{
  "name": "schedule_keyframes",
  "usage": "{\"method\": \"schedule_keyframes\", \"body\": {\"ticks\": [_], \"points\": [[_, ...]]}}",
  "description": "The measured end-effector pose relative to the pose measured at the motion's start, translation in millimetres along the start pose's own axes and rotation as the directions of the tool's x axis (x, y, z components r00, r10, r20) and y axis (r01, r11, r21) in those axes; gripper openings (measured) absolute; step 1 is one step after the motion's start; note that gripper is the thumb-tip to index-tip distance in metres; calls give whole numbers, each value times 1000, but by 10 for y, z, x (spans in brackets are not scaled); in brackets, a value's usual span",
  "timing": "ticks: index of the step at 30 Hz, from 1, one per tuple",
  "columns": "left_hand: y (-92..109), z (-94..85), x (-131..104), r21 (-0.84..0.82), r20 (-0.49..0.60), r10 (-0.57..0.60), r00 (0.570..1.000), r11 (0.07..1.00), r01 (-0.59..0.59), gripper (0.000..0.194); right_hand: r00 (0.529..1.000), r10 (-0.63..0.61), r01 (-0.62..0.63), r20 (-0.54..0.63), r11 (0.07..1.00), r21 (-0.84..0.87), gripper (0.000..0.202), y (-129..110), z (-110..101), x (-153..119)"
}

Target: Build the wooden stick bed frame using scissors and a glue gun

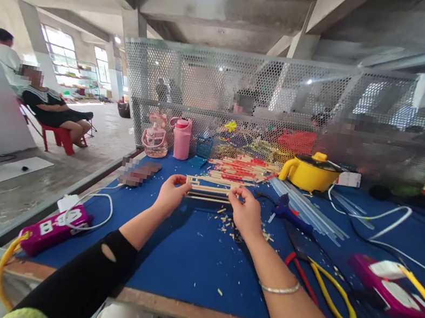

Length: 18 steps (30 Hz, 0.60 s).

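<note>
Between my two hands is a small frame of thin wooden sticks [210,186], raised above the blue tabletop [193,265]. My left hand [171,194] pinches its left end, where short crosspieces form a pattern. At the other end, the fingers of my right hand [244,212] are closed on the frame too. Short cut bits of stick [228,219] lie scattered below my right hand. A blue glue gun [289,212] rests just to the right of it. Behind the frame is a pile of wooden sticks with red parts [239,168].
Clear glue sticks [314,212] and a yellow pot [311,172] stand right of the pile. Pliers with red and yellow handles [327,289] lie at right. Purple power strips [55,230] sit on both sides. Pink bottles [181,138] line the perforated metal screen [201,80]. A person sits at left.
</note>
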<state>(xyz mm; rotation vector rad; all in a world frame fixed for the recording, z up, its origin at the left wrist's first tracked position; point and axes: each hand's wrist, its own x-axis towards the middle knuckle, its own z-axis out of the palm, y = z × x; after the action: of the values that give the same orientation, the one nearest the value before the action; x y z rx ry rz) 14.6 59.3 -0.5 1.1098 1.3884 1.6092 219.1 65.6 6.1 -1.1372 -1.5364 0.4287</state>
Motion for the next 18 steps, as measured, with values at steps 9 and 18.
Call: {"method": "schedule_keyframes", "body": {"ticks": [9,18], "points": [[77,-70,-10,105,152,77,985,990,-94,48,997,-70,71,8,984,-161,14,-55,-4,-16],[57,-58,1,88,170,74,983,992,-90,42,965,-166,237,202,881,-409,12,-396,180,140]]}}
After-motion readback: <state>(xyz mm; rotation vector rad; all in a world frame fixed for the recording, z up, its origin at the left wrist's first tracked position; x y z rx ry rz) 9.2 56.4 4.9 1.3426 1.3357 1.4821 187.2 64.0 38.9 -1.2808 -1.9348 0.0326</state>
